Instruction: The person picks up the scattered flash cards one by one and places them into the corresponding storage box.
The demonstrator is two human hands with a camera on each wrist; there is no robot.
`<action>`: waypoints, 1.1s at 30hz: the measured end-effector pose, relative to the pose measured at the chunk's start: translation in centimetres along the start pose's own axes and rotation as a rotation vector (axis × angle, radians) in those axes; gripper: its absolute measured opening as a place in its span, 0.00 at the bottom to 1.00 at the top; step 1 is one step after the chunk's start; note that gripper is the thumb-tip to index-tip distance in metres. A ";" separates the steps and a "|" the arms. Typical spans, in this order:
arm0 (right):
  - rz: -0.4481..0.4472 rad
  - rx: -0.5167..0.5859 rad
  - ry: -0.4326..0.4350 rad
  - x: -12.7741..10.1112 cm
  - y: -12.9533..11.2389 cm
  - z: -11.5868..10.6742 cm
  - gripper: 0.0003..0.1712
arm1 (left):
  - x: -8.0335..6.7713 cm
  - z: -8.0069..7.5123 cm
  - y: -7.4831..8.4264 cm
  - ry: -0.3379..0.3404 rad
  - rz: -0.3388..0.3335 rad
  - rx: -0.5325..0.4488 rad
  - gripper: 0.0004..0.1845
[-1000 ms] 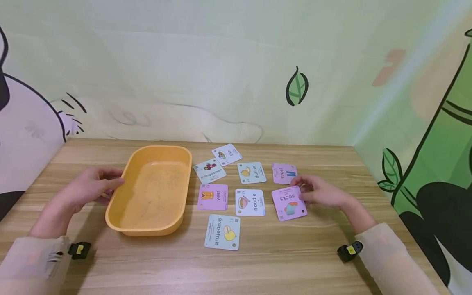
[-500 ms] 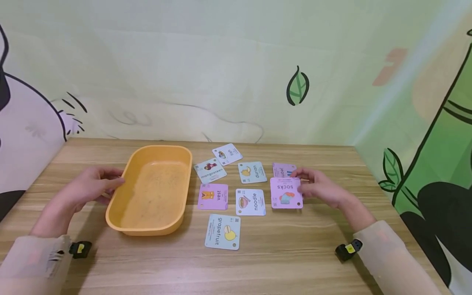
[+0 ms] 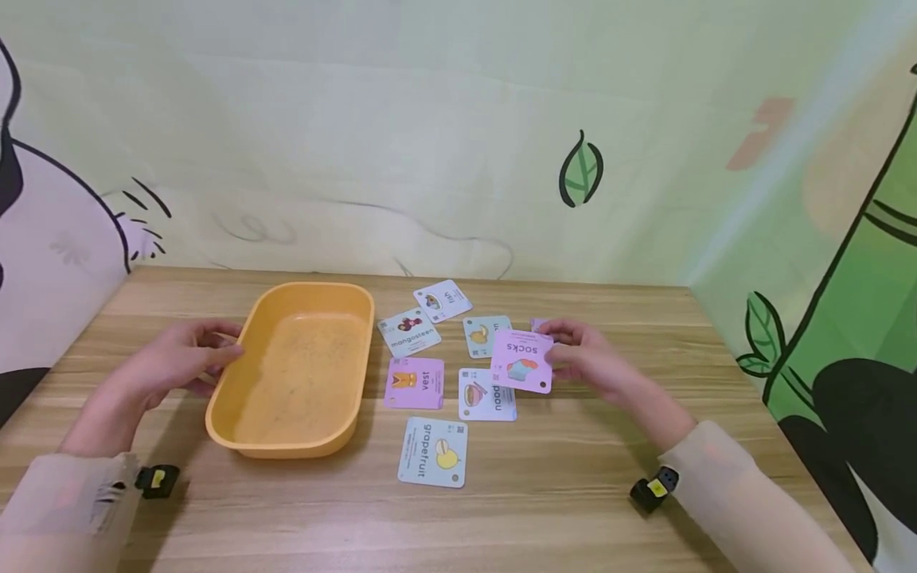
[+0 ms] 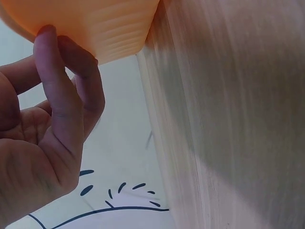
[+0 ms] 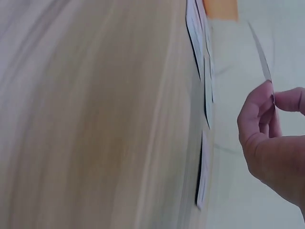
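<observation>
My right hand (image 3: 589,360) pinches the purple socks card (image 3: 521,368) between thumb and fingers. In the right wrist view the card (image 5: 260,53) shows edge-on, well off the wooden table. Seen from the head, it overlaps the durian card (image 3: 476,336) and the noodle card (image 3: 474,406). Most of the jeans card (image 3: 536,324) is hidden behind that hand. At the left, my left hand (image 3: 179,362) grips the rim of a yellow-orange plastic tray (image 3: 297,447), and nothing lies in it. The left wrist view shows curled fingers (image 4: 59,95) against the tray's underside.
Between tray and right hand lie the mangosteen card (image 3: 409,332), fish card (image 3: 442,300), vest card (image 3: 414,383) and grapefruit card (image 3: 432,452). The wooden table (image 3: 501,517) ends at a printed cloth backdrop (image 3: 430,159).
The socks card has come up off the table and moved left with my right hand, now over the noodle and durian cards. My left hand and the tray have stayed put.
</observation>
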State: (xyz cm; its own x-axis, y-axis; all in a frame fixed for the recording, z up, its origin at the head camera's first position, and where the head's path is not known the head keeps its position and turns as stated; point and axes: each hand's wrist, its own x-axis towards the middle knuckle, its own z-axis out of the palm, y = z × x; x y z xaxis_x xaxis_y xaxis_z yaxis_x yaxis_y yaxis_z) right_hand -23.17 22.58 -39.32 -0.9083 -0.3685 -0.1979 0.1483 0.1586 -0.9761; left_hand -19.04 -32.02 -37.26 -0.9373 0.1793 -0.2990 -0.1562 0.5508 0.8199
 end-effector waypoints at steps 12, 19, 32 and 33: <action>0.044 0.019 -0.026 1.4 -1.3 4.3 0.28 | 0.4 0.0 0.2 -0.012 -0.012 0.013 0.30; 0.030 0.023 -0.086 2.4 -2.0 6.5 0.27 | 0.5 -0.1 0.1 -0.023 -0.027 0.004 0.30; -0.021 0.101 -0.114 3.7 -2.9 11.1 0.26 | 0.3 -0.4 -0.1 -0.032 -0.033 -0.003 0.31; -0.022 0.101 -0.118 3.7 -3.0 11.4 0.27 | 0.3 -0.4 -0.1 -0.032 -0.033 -0.001 0.31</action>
State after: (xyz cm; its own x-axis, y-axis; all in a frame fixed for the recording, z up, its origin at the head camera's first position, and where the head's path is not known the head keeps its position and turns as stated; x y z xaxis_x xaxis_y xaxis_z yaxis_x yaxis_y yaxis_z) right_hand -22.51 10.25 -38.11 -0.8604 -0.4768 -0.1797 0.1728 0.0587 -0.9832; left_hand -19.47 -32.36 -37.19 -0.9210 0.1870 -0.3416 -0.1875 0.5559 0.8098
